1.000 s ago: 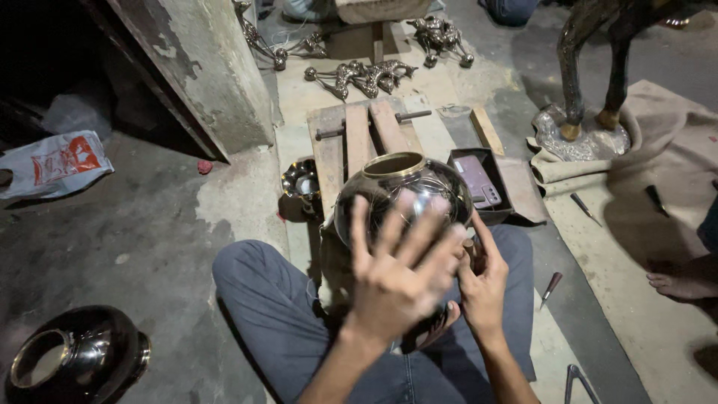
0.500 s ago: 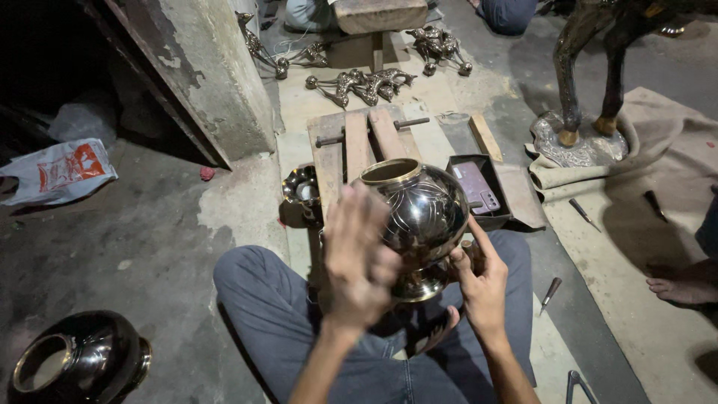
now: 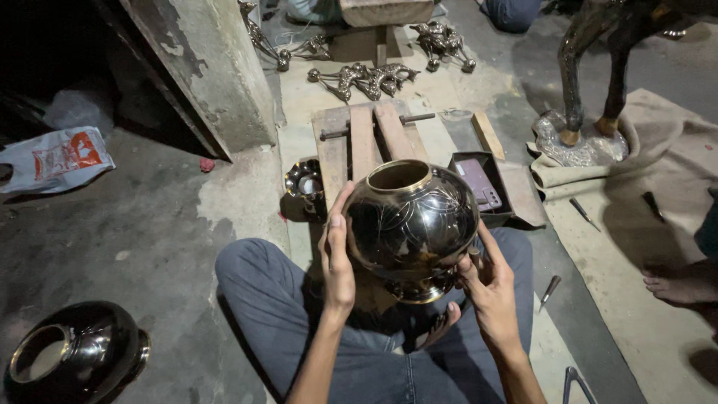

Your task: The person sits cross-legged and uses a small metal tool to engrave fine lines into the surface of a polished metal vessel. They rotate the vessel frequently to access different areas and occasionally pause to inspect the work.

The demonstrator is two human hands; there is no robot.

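Observation:
A round, shiny dark metal pot (image 3: 411, 221) with a brass-coloured rim and faint engraved lines rests upright over my crossed legs. My left hand (image 3: 336, 258) lies flat against the pot's left side, thumb up near the rim. At the pot's lower right, by its foot, my right hand (image 3: 490, 288) grips a small tool whose tip touches the metal. The pot's base is partly hidden by my hands.
A second dark metal pot (image 3: 75, 359) lies on its side at lower left. Wooden blocks (image 3: 370, 138), a small metal bowl (image 3: 305, 182), a dark tray (image 3: 479, 187), metal figurines (image 3: 366, 78), loose chisels (image 3: 550, 288), a plastic bag (image 3: 63, 157), and another person's foot (image 3: 680, 280) surround me.
My left hand has swept off the front of the pot to its left side. The pot now shows fully and stands more upright.

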